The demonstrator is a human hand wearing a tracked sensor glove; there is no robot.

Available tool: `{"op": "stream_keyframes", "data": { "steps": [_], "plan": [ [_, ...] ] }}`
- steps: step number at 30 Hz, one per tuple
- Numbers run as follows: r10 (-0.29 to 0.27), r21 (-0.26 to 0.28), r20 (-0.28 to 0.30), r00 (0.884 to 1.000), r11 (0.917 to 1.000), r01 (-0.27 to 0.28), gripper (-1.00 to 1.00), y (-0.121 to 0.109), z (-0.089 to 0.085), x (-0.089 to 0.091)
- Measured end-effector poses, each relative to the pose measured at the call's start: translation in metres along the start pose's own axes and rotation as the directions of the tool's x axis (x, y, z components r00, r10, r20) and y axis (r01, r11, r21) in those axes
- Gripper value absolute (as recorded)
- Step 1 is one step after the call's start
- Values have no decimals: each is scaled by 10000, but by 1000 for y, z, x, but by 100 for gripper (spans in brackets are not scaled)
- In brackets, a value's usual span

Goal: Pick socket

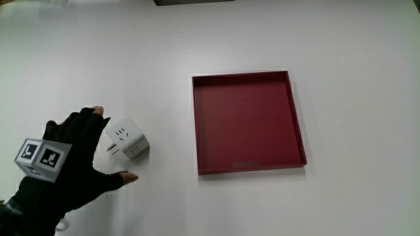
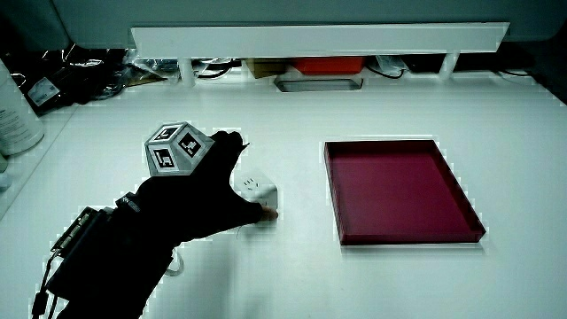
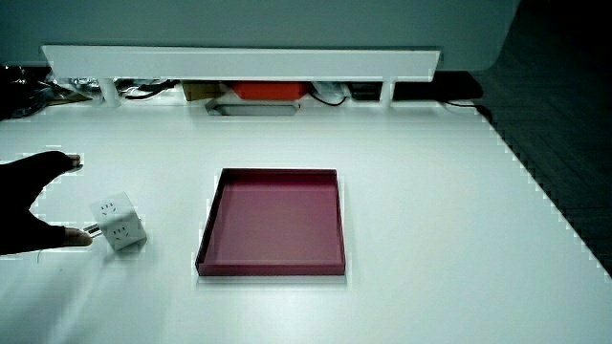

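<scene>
- The fingers (image 1: 98, 113) and the thumb are spread wide apart, one on each side of the socket (image 1: 128, 139), and they hold nothing yet
- In a side view the thumb tip (image 3: 78, 239) is just beside the socket's metal pins, and the upper fingertip (image 3: 69, 160) is apart from the cube; I cannot tell if anything touches
- The hand (image 1: 75, 154) is beside the socket, at the side where the pins stick out, and the patterned cube (image 1: 42, 158) sits on its back
- The socket is a small white cube that rests on the table (image 1: 341, 203), between the hand and the red tray (image 1: 249, 167), near the tray but not touching it
- In my judgement the socket is stiff plastic, light, and smooth, so it can slip if the grip is weak
- It looks not fragile, but the pins could catch the glove
- A good hold seems to be on two flat opposite faces, away from the pins, with the thumb on one face and the fingers on the other
- The tray is empty and stands flat on the table
</scene>
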Motion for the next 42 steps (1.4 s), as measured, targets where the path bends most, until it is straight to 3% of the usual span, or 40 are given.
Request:
{"op": "stream_keyframes", "data": {
  "steps": [1,2,3,4,5,8,11,12,13,21,38,42],
  "plan": [
    [19,17,0,10000,10000,-19,0,3,-1,-2],
    [447,-298,165,9989,9986,-442,0,6,-2,-3],
    [196,-199,-45,9998,9996,-197,0,10,-2,-3],
    [339,-258,245,9991,9991,-332,0,14,-5,-7],
    [478,-407,14,9989,9980,-477,0,16,-5,-7],
    [737,-671,295,9968,9952,-716,0,26,-11,-15],
    [812,-777,195,9965,9938,-794,0,34,-16,-19],
    [375,-953,338,9987,9949,-342,0,39,-24,-31],
    [403,-978,559,9976,9946,-347,0,41,-24,-30],
    [1018,-1378,656,9926,9862,-920,0,58,-37,-48],
    [1522,-1898,820,9849,9726,-1345,0,71,-52,-58],
    [1541,-1904,827,9846,9722,-1361,17,71,-53,-59]
  ]
}}
